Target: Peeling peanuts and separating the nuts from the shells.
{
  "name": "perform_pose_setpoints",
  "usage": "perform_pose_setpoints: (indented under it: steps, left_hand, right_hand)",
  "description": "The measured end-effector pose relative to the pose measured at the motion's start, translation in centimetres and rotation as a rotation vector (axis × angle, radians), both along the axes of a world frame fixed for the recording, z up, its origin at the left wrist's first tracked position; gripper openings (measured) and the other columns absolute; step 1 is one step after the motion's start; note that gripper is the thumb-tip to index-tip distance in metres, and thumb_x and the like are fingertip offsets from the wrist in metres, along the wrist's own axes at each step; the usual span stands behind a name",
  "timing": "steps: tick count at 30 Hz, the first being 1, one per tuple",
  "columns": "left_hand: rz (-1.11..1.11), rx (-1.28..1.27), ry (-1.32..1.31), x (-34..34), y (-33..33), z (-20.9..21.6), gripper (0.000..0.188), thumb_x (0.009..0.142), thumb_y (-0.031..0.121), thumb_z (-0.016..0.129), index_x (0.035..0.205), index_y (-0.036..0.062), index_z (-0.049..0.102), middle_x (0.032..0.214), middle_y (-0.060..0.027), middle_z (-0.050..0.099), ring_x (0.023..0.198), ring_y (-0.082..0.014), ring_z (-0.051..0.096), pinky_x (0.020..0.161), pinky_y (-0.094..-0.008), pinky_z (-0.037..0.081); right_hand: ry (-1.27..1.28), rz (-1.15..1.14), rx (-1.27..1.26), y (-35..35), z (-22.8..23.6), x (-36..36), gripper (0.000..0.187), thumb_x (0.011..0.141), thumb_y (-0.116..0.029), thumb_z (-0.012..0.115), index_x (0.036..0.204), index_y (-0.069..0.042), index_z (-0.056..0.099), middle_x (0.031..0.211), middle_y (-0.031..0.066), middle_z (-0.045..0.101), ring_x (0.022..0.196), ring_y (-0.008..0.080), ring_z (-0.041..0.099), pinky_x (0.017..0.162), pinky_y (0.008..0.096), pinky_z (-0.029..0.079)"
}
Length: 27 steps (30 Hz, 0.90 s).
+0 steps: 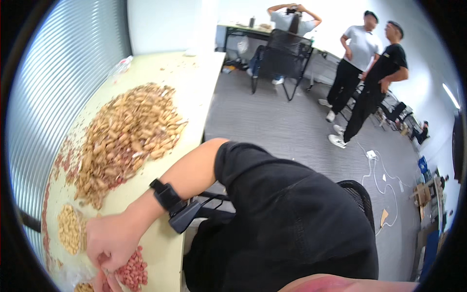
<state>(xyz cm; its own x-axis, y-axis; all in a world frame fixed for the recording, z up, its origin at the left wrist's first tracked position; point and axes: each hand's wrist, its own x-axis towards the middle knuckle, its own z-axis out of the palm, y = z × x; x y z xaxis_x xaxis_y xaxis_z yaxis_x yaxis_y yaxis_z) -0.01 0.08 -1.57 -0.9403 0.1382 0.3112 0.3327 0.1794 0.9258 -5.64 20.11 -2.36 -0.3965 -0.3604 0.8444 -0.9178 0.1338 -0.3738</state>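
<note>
My right hand (114, 241) reaches across the table, its fingers curled into a pinch. Just below, at the lower edge, the fingertips of my left hand (105, 283) meet it; most of that hand is cut off. Whatever lies between the fingers is too small to make out. Red-skinned peanut kernels (135, 272) lie in a small heap beside both hands. Left of my right hand stands a clear tub of pale, peeled peanuts (69, 229). Farther up spreads a big pile of peanut shells (131, 134), perhaps with whole peanuts among them.
Red skin crumbs (67, 163) litter the pale table (194, 104) near the ribbed window. Clear plastic (73, 273) and more nuts (83, 287) lie at the lower left. Beyond are a seated person (292, 22), two standing people (362, 48) and white cables (372, 155) on the floor.
</note>
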Motion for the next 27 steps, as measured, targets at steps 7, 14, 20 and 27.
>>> perform_pose_setpoints:
  steps: [7, 14, 20, 27]
  left_hand:
    - [-0.057, -0.12, 0.121, -2.4, -2.3, -2.5, 0.015, 0.096, 0.002, 0.067, 0.107, -0.0075, 0.068, 0.097, -0.0061, 0.07, 0.087, -0.0089, 0.063, 0.073, -0.0224, 0.05]
    - [-0.087, -0.109, 0.223, -1.7, -1.2, -1.4, 0.015, 0.089, -0.01, 0.068, 0.104, -0.0076, 0.07, 0.093, -0.0062, 0.066, 0.083, -0.0113, 0.063, 0.072, -0.0237, 0.052]
    - [-0.075, -0.081, 0.194, -2.0, -1.6, -1.3, 0.013, 0.089, -0.005, 0.072, 0.102, -0.0067, 0.072, 0.086, -0.0053, 0.068, 0.077, -0.0089, 0.064, 0.069, -0.0214, 0.051]
    - [-0.085, 0.022, 0.049, -1.8, -1.0, -0.4, 0.014, 0.091, 0.001, 0.073, 0.105, -0.0039, 0.074, 0.092, -0.0065, 0.074, 0.078, -0.008, 0.067, 0.07, -0.0208, 0.053]
  right_hand:
    - [0.044, -0.08, 0.087, 0.6, 0.7, 0.9, 0.005, 0.07, -0.012, 0.067, 0.067, -0.008, 0.067, 0.057, 0.0074, 0.06, 0.053, 0.0292, 0.062, 0.047, 0.0394, 0.046]
    - [0.098, -0.17, 0.307, 0.8, 0.8, 1.2, 0.004, 0.072, -0.012, 0.065, 0.076, -0.009, 0.065, 0.059, 0.0062, 0.058, 0.053, 0.0284, 0.06, 0.045, 0.0401, 0.044]
    - [0.077, -0.155, 0.325, 0.6, 1.1, 1.0, 0.015, 0.078, -0.011, 0.066, 0.093, -0.009, 0.069, 0.068, 0.0059, 0.065, 0.056, 0.0277, 0.063, 0.048, 0.0392, 0.049]
    - [-0.253, -0.018, 0.22, 1.6, 1.6, 1.2, 0.014, 0.088, -0.008, 0.071, 0.101, -0.004, 0.075, 0.075, 0.0081, 0.073, 0.064, 0.0157, 0.071, 0.059, 0.0275, 0.055]
